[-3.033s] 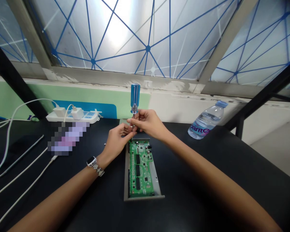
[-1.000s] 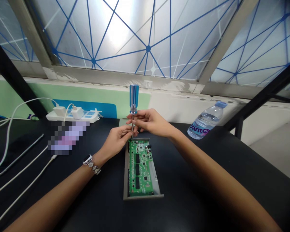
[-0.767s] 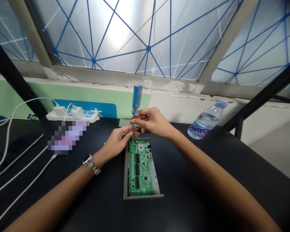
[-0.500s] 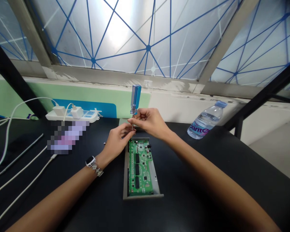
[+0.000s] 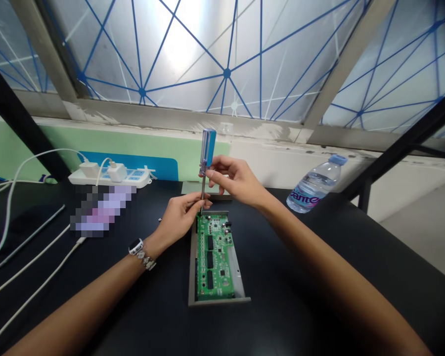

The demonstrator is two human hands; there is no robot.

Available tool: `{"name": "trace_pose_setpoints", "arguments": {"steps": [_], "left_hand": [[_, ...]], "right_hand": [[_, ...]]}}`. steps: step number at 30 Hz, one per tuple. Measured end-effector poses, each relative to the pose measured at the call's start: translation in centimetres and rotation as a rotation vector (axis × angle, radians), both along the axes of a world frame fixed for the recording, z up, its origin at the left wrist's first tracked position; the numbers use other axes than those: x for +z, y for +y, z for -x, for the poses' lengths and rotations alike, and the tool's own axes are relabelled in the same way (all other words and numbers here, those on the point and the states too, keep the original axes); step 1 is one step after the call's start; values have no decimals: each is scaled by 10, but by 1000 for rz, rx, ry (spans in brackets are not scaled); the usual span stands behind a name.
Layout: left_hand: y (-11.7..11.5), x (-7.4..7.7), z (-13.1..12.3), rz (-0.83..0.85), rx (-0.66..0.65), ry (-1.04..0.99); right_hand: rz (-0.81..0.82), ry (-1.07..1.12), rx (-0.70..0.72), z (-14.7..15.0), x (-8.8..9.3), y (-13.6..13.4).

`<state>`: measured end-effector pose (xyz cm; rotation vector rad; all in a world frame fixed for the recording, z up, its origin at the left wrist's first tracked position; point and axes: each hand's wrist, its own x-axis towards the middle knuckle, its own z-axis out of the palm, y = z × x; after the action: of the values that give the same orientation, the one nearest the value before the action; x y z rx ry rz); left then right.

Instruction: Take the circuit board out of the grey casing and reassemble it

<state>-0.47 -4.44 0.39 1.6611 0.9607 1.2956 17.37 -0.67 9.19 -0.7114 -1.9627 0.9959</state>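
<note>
A screwdriver (image 5: 208, 144) with a clear and blue handle stands nearly upright over the far left corner of a green circuit board (image 5: 215, 257). The board sits in a grey metal tray (image 5: 193, 284) on the black table. My right hand (image 5: 237, 179) has its thumb and fingers at the lower end of the handle. Lower down, my left hand (image 5: 181, 213) pinches the shaft near the tip with thumb and forefinger, just above the board's corner. The tip itself and any screw under it are hidden by the left fingers.
A water bottle (image 5: 315, 184) stands at the back right. To the left are a white power strip (image 5: 133, 175) with plugs, a blurred-out object (image 5: 106, 210) and several white cables (image 5: 33, 269). A pale flat piece (image 5: 193, 188) lies behind the hands, near the wall.
My right hand has slid up from the shaft to the base of the screwdriver's handle, baring more shaft. My left hand stays at the tip; the board has not moved.
</note>
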Motion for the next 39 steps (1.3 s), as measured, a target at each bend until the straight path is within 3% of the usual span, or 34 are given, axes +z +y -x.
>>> {"name": "trace_pose_setpoints", "arguments": {"steps": [16, 21, 26, 39], "left_hand": [[3, -4, 6, -19, -56, 68], [-1, -13, -1, -185, 76, 278], [-8, -22, -7, -150, 171, 447], [-14, -10, -13, -157, 301, 702]], "right_hand": [[21, 81, 31, -1, -6, 8], [-72, 83, -32, 4, -10, 7], [-149, 52, -79, 8, -12, 5], [-200, 100, -187, 17, -18, -4]]}}
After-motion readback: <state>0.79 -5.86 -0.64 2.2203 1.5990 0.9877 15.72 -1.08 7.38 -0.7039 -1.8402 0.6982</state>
